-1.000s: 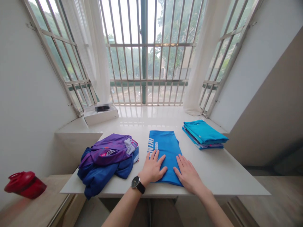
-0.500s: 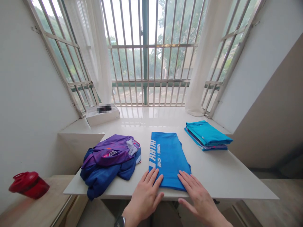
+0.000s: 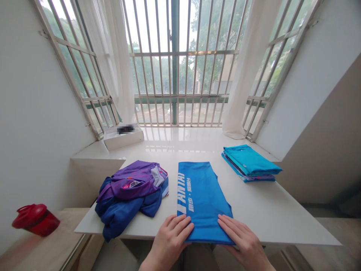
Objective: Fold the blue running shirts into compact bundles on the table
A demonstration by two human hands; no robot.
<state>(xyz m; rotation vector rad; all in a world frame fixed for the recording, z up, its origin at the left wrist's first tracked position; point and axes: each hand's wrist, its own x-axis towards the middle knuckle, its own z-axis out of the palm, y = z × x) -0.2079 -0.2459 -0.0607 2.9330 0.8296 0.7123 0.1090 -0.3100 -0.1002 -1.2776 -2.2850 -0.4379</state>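
A folded blue shirt [image 3: 204, 199] with white lettering lies flat on the white table [image 3: 282, 218], its near end at the table's front edge. My left hand [image 3: 169, 241] and my right hand [image 3: 244, 241] hold the near corners, fingers on top and thumbs hidden. To the left, a crumpled heap of purple and blue clothing [image 3: 126, 192] lies close to my left hand. A neat stack of folded turquoise garments [image 3: 249, 162] sits at the far right, out of reach of my fingers.
A white box [image 3: 122, 137] with a blurred object on top stands on the glossy sill before the barred window [image 3: 175, 75]. A red plastic lidded object [image 3: 35, 220] lies on a wooden ledge left of the table. White curtains hang at both sides.
My hands have moved from the middle of the blue shirt to its near end and drawn towards me. The shirt's near edge now lies closer to the table's front edge, and more lettering shows.
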